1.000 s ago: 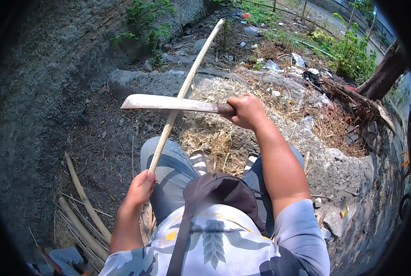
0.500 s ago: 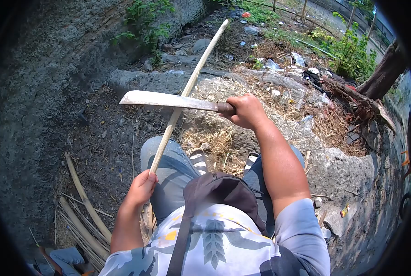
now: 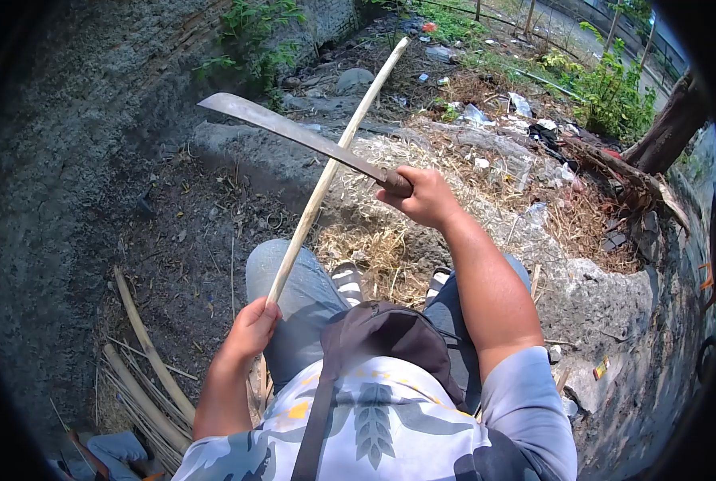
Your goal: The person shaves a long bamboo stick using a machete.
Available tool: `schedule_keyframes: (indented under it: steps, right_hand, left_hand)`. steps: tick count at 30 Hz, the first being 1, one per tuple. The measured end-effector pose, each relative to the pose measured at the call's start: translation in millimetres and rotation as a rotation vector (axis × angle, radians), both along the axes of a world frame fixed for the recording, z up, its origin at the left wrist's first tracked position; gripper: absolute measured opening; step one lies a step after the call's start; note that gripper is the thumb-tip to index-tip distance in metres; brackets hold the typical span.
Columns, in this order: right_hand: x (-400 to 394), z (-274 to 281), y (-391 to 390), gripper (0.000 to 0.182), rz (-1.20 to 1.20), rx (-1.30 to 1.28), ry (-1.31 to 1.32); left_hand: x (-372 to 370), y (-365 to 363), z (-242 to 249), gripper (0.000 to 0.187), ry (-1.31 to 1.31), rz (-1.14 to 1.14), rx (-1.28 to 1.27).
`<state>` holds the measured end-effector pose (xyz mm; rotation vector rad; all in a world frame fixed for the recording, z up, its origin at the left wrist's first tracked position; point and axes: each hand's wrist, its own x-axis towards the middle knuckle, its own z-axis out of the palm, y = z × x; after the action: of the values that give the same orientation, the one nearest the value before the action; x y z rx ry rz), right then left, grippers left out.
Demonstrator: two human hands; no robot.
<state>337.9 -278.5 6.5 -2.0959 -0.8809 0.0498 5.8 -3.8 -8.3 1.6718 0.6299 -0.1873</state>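
My left hand (image 3: pixel 255 325) is closed around the lower end of a long pale peeled stick (image 3: pixel 319 194), which slants up and away to the right over my left knee. In my right hand (image 3: pixel 423 195) is the dark handle of a machete (image 3: pixel 290 132). Its broad blade points to the upper left and crosses the stick above its middle, overlapping it in this view. Both hands are in front of my lap, where a dark waist bag (image 3: pixel 394 341) rests.
Curved cut stalks (image 3: pixel 145 401) lie at my left, with part of another person (image 3: pixel 117 453) beyond them. A rough wall (image 3: pixel 61 208) runs along the left. Dry shavings (image 3: pixel 366 248) cover the ground between my feet. A tree trunk (image 3: pixel 670 124) stands at the right.
The machete blade has swung from nearly level to tilted, its tip higher and farther left. The stick has shifted slightly right; both hands keep their holds.
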Motion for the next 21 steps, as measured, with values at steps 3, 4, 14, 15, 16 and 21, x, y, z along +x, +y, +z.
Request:
schedule_keyframes:
  steps: [3, 4, 14, 15, 16, 21]
  right_hand:
    - [-0.9, -7.1, 5.5, 0.038, -0.011, 0.185, 0.112]
    - [-0.7, -10.2, 6.8, 0.036, -0.02, 0.249, 0.145]
    - [13.2, -23.6, 5.0, 0.034, -0.058, 0.533, 0.349]
    - [13.8, -24.1, 4.8, 0.034, -0.062, 0.528, 0.339]
    - [14.1, -24.6, 4.9, 0.033, -0.066, 0.523, 0.329]
    - [12.6, -22.2, 6.2, 0.032, -0.063, 0.494, 0.287]
  left_hand:
    - [2.6, -3.7, -4.2, 0.033, 0.002, -0.028, 0.023]
    - [3.9, -3.5, -7.2, 0.033, -0.003, -0.048, 0.029]
    - [8.5, -7.9, -11.8, 0.035, -0.029, -0.174, 0.111]
    - [8.5, -9.9, -8.8, 0.035, -0.018, -0.177, 0.116]
    - [8.6, -11.8, -5.4, 0.035, -0.008, -0.181, 0.121]
    - [5.7, -9.9, -6.8, 0.038, 0.005, -0.203, 0.154]
